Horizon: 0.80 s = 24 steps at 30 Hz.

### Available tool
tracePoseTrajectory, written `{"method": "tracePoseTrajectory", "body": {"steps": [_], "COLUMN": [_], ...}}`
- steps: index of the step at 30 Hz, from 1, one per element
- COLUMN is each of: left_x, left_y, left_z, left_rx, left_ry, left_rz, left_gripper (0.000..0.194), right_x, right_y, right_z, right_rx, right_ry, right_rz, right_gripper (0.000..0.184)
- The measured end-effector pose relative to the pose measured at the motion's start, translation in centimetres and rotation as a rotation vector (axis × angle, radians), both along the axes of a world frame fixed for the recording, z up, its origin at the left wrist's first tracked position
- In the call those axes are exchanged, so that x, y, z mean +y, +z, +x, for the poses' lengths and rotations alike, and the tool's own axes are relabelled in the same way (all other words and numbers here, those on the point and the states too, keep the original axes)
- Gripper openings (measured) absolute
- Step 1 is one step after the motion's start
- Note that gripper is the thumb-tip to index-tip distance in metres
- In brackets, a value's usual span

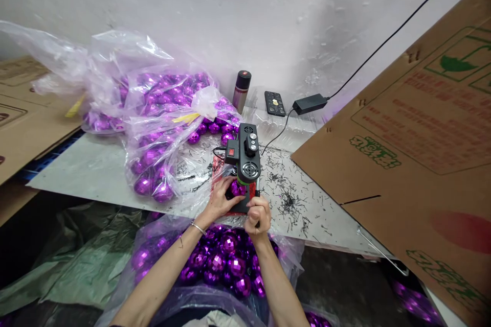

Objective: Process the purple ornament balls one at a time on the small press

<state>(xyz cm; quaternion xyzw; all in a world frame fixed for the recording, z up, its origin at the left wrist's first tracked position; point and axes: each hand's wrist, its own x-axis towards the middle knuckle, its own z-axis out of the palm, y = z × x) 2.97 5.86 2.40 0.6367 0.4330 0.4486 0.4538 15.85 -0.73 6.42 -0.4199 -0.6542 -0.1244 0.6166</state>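
Observation:
A small black press-like machine (248,156) with a red switch and round vents stands on the table. Under its head sits a purple faceted ball (238,188), which my left hand (221,197) grips from the left between thumb and fingers. On the right side of the machine, my right hand (258,214) is closed round a dark lever handle (257,193), mostly hidden by the fingers. Below my wrists, an open plastic bag of purple balls (216,261) lies in front of me. A red sheet (218,164) shows beneath the machine.
Clear bags of purple balls (163,93) fill the table's left. Behind the machine are a dark bottle (241,91), a phone (274,103) and a power adapter (310,104) with its cord. Black bits (288,203) litter the tabletop. A large cardboard box (414,163) leans at right.

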Motion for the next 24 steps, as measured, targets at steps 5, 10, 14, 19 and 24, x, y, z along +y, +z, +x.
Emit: {"method": "tracePoseTrajectory", "body": {"steps": [5, 10, 14, 19, 24], "left_x": [0.1, 0.7, -0.4, -5.5, -10.9], "left_y": [-1.3, -2.2, -1.0, 0.6, -2.7], "left_z": [-0.1, -0.3, -1.8, -7.4, -12.0], "left_rx": [0.123, 0.216, 0.165, 0.188, 0.527], "left_ry": [-0.009, -0.003, -0.004, -0.076, -0.324], "left_rz": [0.143, 0.285, 0.266, 0.114, 0.077], "left_gripper": [0.057, 0.059, 0.060, 0.060, 0.057], "right_x": [-0.4, -0.3, -0.2, -0.4, -0.3], "right_y": [2.4, 7.8, 9.1, 7.6, 6.8], "right_z": [-0.2, -0.6, -0.5, -0.5, -0.7], "right_rx": [0.083, 0.252, 0.247, 0.205, 0.231], "right_ry": [0.023, 0.017, 0.021, 0.006, -0.004], "right_rz": [-0.032, -0.147, -0.130, -0.106, -0.073], "right_gripper": [0.031, 0.032, 0.035, 0.035, 0.036]}}
